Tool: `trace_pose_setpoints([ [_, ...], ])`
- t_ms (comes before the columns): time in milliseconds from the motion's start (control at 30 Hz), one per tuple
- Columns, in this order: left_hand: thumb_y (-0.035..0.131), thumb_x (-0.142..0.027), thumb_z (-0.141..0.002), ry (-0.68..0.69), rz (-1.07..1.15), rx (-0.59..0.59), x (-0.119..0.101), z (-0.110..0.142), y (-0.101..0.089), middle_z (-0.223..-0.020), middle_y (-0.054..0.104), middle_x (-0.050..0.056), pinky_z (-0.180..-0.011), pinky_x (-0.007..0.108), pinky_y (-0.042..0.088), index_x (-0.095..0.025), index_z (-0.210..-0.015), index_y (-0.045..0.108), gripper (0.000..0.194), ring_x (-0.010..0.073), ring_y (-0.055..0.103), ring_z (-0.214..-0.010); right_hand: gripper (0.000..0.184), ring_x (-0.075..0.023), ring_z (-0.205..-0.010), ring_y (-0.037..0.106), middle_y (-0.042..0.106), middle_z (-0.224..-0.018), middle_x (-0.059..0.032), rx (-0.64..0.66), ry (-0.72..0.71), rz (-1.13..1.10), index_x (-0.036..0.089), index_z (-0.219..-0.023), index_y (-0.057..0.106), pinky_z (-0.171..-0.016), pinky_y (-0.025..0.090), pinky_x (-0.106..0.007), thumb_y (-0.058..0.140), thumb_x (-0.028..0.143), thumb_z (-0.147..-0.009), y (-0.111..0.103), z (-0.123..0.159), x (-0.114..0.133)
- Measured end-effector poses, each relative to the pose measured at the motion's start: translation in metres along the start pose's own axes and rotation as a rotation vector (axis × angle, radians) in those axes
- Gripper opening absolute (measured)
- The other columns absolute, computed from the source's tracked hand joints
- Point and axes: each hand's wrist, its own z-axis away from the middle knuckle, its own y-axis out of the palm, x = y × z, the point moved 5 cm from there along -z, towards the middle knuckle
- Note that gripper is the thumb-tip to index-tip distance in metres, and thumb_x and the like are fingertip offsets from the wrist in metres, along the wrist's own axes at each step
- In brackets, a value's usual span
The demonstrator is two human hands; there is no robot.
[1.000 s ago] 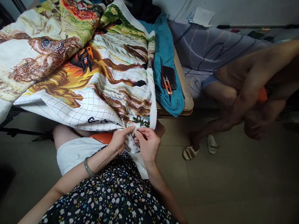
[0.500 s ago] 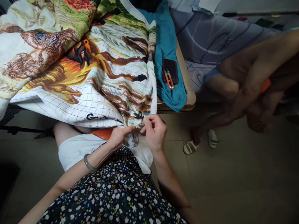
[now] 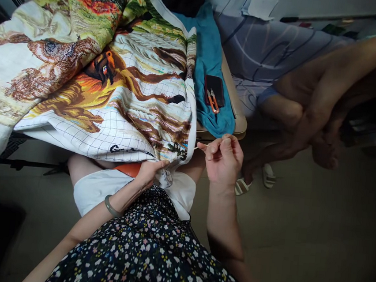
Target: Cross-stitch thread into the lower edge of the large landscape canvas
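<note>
Two hands at one cross-stitch canvas point(image 3: 113, 89), draped over a table and down to the lap. Left hand point(image 3: 150, 173): closed, pinching the canvas's lower hem beside the stitched patch. Right hand point(image 3: 224, 162): fingers pressed together on a thread point(image 3: 190, 150), which runs taut from the hem; any needle is too small to tell. Step, as judged: drawing a stitch through. Next move calls for the hem held flat and an even pull. Canvas: white, gridded, densely stitched in brown, orange and green, soft folds. Nearby: teal cloth point(image 3: 212, 63), orange-handled snips point(image 3: 213, 101) on a dark phone point(image 3: 217, 87); another person's legs, right.
</note>
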Motion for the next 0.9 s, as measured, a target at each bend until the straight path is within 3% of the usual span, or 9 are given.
trace_pose_setpoints([
  [133, 0.090, -0.023, -0.036, -0.015, 0.009, 0.014, -0.001, 0.001, 0.002, -0.083, 0.076, 0.011, -0.079, 0.034, 0.054, -0.013, -0.072, 0.074, 0.040, 0.0237, 0.071, -0.076, 0.032, -0.0061, -0.046, 0.046, 0.054, -0.062, 0.0097, -0.031, -0.020, -0.001, 0.025, -0.080, 0.047, -0.072, 0.060, -0.035, 0.069, 0.048, -0.080, -0.010, 0.001, 0.001],
  [233, 0.091, -0.023, -0.036, -0.042, 0.026, 0.033, -0.001, 0.002, 0.004, -0.080, 0.076, 0.011, -0.078, 0.035, 0.054, -0.012, -0.071, 0.074, 0.041, 0.0229, 0.070, -0.073, 0.027, -0.0071, -0.042, 0.046, 0.055, -0.056, 0.0098, 0.030, 0.006, 0.064, 0.025, -0.081, 0.046, -0.064, 0.058, -0.031, 0.063, 0.045, -0.085, -0.009, 0.014, -0.008],
  [333, 0.091, -0.025, -0.036, -0.083, 0.022, 0.035, 0.000, 0.002, 0.004, -0.073, 0.075, 0.010, -0.074, 0.035, 0.053, -0.011, -0.069, 0.073, 0.041, 0.0221, 0.068, -0.068, 0.018, -0.0072, -0.036, 0.041, 0.050, -0.047, 0.0100, 0.176, 0.177, 0.315, 0.023, -0.083, 0.052, -0.046, 0.048, -0.022, 0.060, 0.039, -0.087, -0.002, 0.035, -0.033],
  [433, 0.090, -0.027, -0.038, -0.111, -0.008, 0.048, 0.001, 0.002, 0.003, -0.070, 0.073, 0.009, -0.071, 0.034, 0.052, -0.010, -0.068, 0.073, 0.039, 0.0211, 0.067, -0.064, 0.016, -0.0083, -0.041, 0.047, 0.055, -0.053, 0.0055, 0.289, 0.280, 0.587, 0.018, -0.089, 0.063, -0.041, 0.041, -0.019, 0.057, 0.032, -0.085, 0.002, 0.055, -0.055],
  [567, 0.089, -0.026, -0.041, -0.114, -0.001, 0.078, 0.002, 0.001, 0.002, -0.072, 0.074, 0.010, -0.073, 0.034, 0.052, -0.009, -0.070, 0.074, 0.036, 0.0206, 0.067, -0.065, 0.026, -0.0093, -0.044, 0.050, 0.059, -0.056, 0.0018, 0.282, 0.209, 0.756, 0.015, -0.097, 0.071, -0.043, 0.041, -0.020, 0.053, 0.028, -0.085, 0.004, 0.061, -0.060],
  [900, 0.088, -0.024, -0.039, -0.121, 0.034, 0.064, 0.002, 0.001, 0.004, -0.071, 0.074, 0.009, -0.075, 0.034, 0.052, -0.009, -0.069, 0.074, 0.037, 0.0198, 0.066, -0.065, 0.033, -0.0135, -0.050, 0.057, 0.066, -0.058, -0.0027, 0.300, 0.134, 0.873, 0.013, -0.097, 0.076, -0.048, 0.045, -0.023, 0.050, 0.030, -0.085, 0.009, 0.059, -0.055],
])
